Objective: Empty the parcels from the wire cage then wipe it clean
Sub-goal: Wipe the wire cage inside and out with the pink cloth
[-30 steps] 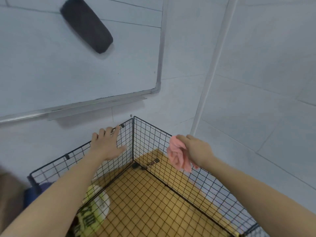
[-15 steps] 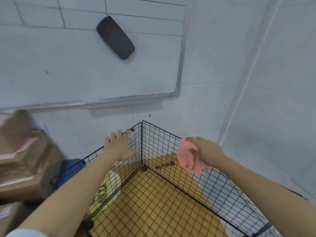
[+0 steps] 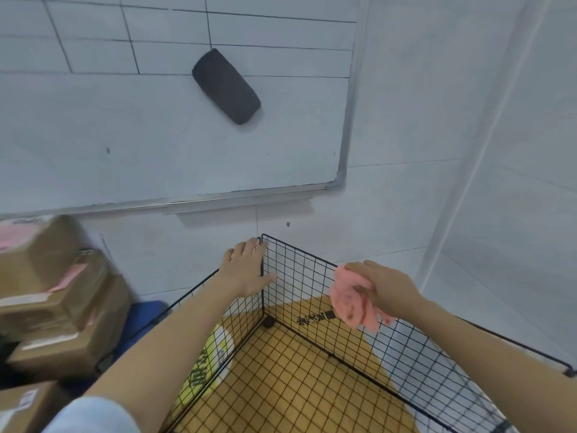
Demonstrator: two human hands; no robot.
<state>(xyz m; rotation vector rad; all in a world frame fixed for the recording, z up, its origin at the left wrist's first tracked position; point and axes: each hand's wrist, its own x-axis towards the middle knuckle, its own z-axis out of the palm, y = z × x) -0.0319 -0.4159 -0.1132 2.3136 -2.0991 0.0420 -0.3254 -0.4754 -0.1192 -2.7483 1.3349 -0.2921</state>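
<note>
Because the near end of the wire cage is cut off by the bottom edge, its long axis cannot be determined. Its upright far corner points toward the wall. One mesh panel runs from that corner to the near left and another to the near right. Inside the cage only a yellow-brown floor shows, carrying a dark printed mark too small to read.

The left hand rests on the top rail at the far corner with fingers extended and thumb spread; whether the fingertips hook over the wire cannot be told. The right hand grips a bunched pink cloth at the top rail of the right panel.

The parcels are stacked outside the cage to the left, blurred and cropped by the frame edge. A yellow-and-white bag lies behind the left panel, partly hidden by the left forearm. On the far wall hangs a whiteboard with a dark eraser on it.
</note>
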